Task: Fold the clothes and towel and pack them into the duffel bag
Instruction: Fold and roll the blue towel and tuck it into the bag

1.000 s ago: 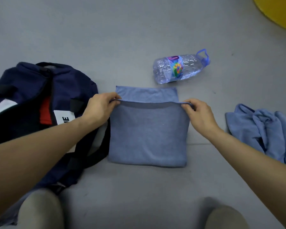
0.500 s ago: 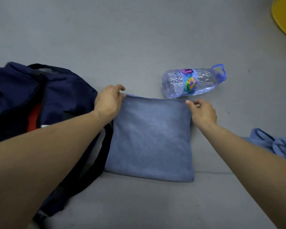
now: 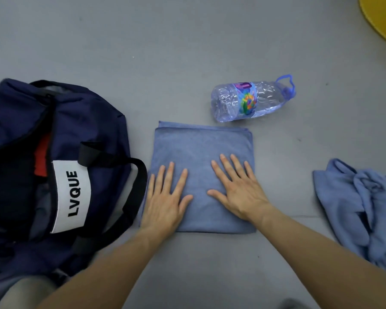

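Half a second ago both hands were pinching the far edge of the blue microfibre towel (image 3: 201, 141). Now that fold is lying closed, and the left hand (image 3: 165, 201) and right hand (image 3: 239, 192) are resting flat on the near half of the square, side by side. Each grip is wide, fingers straight and spread, holding nothing and pressing the cloth smooth on the grey floor (image 3: 143, 52).

The towel is probably folded enough to pack. It is lying just beside the navy fabric duffel bag (image 3: 87, 121), touching its black strap.

The bag is gaping open on the left, showing a red cloth item (image 3: 41, 157) inside; the rest of its interior is too dark to read.

A crumpled blue garment (image 3: 354, 204) is waiting unfolded on the right, well apart. A clear plastic water bottle (image 3: 247, 100) is lying on its side just beyond the towel.
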